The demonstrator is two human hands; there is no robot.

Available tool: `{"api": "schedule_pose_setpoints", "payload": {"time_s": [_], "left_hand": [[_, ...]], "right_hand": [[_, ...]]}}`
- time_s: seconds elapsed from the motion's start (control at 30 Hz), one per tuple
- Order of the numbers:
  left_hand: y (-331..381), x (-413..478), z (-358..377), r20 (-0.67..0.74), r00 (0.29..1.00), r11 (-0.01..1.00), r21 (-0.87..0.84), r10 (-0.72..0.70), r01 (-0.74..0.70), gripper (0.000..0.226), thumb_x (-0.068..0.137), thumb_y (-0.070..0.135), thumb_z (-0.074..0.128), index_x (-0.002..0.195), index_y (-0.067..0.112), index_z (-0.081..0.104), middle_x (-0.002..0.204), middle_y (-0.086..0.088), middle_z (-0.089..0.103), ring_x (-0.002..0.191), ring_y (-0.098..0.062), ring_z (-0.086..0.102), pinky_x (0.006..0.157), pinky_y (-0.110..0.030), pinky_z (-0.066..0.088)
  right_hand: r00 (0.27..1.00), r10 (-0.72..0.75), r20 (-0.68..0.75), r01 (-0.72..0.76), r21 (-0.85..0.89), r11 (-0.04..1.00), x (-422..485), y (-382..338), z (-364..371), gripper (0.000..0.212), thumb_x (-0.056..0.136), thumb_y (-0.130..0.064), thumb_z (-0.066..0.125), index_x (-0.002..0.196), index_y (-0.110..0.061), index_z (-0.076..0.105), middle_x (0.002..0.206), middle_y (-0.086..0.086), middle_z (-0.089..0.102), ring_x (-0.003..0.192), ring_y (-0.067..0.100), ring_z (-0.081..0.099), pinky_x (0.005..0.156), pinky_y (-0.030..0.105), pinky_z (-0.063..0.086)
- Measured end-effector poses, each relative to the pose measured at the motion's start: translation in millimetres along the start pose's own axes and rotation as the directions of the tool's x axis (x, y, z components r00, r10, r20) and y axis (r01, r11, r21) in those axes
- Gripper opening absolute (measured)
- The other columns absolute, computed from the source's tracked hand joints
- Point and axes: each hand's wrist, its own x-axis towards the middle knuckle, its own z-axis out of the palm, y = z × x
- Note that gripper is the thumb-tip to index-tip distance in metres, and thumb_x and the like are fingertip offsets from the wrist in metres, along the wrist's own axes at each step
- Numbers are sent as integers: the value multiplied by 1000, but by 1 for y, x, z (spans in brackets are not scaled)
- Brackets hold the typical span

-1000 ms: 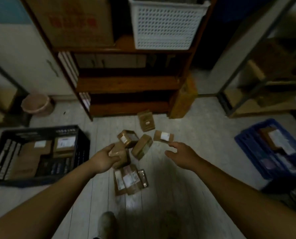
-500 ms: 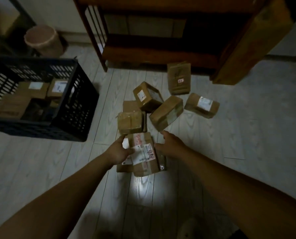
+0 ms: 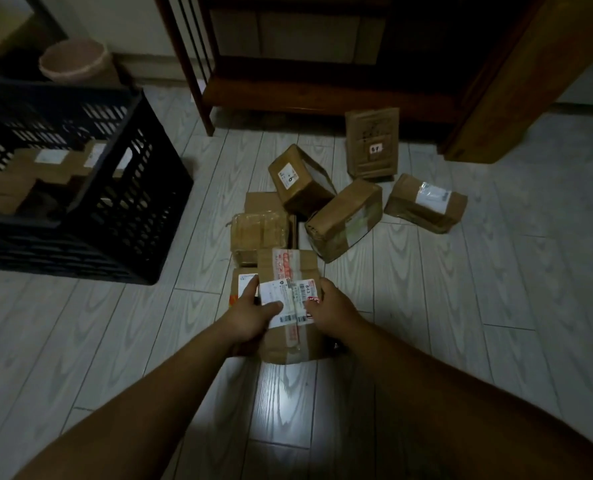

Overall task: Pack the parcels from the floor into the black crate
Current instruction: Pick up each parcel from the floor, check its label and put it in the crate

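Note:
A brown parcel with a white label and red tape lies nearest me on the floor. My left hand grips its left side, thumb over the label. My right hand grips its right side. Under it lies another flat parcel. Several more brown parcels are scattered beyond: a taped one, a tilted one, a long one, one with a clear label, and an upright one. The black crate stands at the left with parcels inside.
A wooden shelf unit stands behind the parcels, with a big leaning wooden panel at the right. A pink bin sits behind the crate. The floor is pale wood planks.
I have bent closer to the floor. Both hands dropped from the upper parcels onto the labelled parcel nearest me and closed on its two sides.

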Motion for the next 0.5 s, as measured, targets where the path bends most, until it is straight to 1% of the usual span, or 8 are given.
{"api": "schedule_pose_setpoints", "payload": {"time_s": [0.03, 0.1, 0.17, 0.23, 0.3, 0.4, 0.5], "left_hand": [[12, -13, -2, 5, 1000, 1000, -11, 3, -3, 48, 93, 8, 54, 133, 28, 37, 113, -5, 64, 92, -15, 66, 59, -23, 57], [43, -47, -12, 17, 1000, 1000, -7, 3, -3, 55, 91, 14, 58, 137, 36, 34, 118, -4, 64, 94, -13, 65, 60, -23, 55], [83, -91, -23, 13, 1000, 1000, 14, 23, -23, 64, 88, 21, 63, 137, 45, 30, 120, -3, 62, 100, -18, 64, 65, -29, 55], [128, -139, -35, 1, 999, 999, -3, 41, -41, 68, 86, 22, 65, 136, 49, 29, 120, -2, 61, 102, -22, 64, 70, -37, 56], [176, -192, -46, -5, 997, 997, -16, 78, -78, 69, 87, 17, 64, 137, 49, 28, 118, -3, 60, 99, -21, 66, 67, -36, 57], [248, -273, -64, -3, 989, 989, -6, 146, -146, 70, 88, 14, 62, 140, 46, 27, 118, -5, 58, 96, -21, 66, 61, -31, 57], [315, -351, -86, -2, 980, 979, 25, 201, -201, 71, 88, 13, 62, 140, 47, 26, 120, -3, 59, 97, -21, 66, 66, -34, 58]], "right_hand": [[1000, -12, -18, 12, 15, 1000, -12, -12, -7, 38, 95, -22, 53, 133, -21, 46, 125, 4, 61, 107, 20, 62, 88, 34, 52], [999, -36, -35, 37, 25, 999, -43, -44, -27, 40, 96, -24, 51, 135, -24, 43, 127, 2, 60, 107, 19, 62, 89, 34, 53], [997, -60, -44, 62, 28, 998, -81, -85, -51, 40, 96, -24, 51, 135, -24, 43, 127, 0, 60, 108, 18, 62, 87, 30, 52], [996, -78, -45, 80, 41, 996, -125, -133, -78, 39, 96, -24, 52, 134, -27, 44, 126, -2, 61, 107, 16, 62, 85, 28, 51], [993, -104, -49, 107, 62, 992, -172, -183, -103, 37, 96, -24, 52, 132, -30, 46, 125, -5, 61, 106, 15, 61, 84, 27, 50], [987, -146, -69, 154, 119, 981, -245, -258, -139, 38, 95, -20, 54, 131, -27, 47, 123, -4, 61, 108, 15, 61, 84, 27, 51], [977, -195, -86, 208, 178, 962, -316, -327, -169, 41, 93, -15, 56, 132, -25, 47, 123, -3, 62, 108, 14, 61, 82, 24, 50]]}}
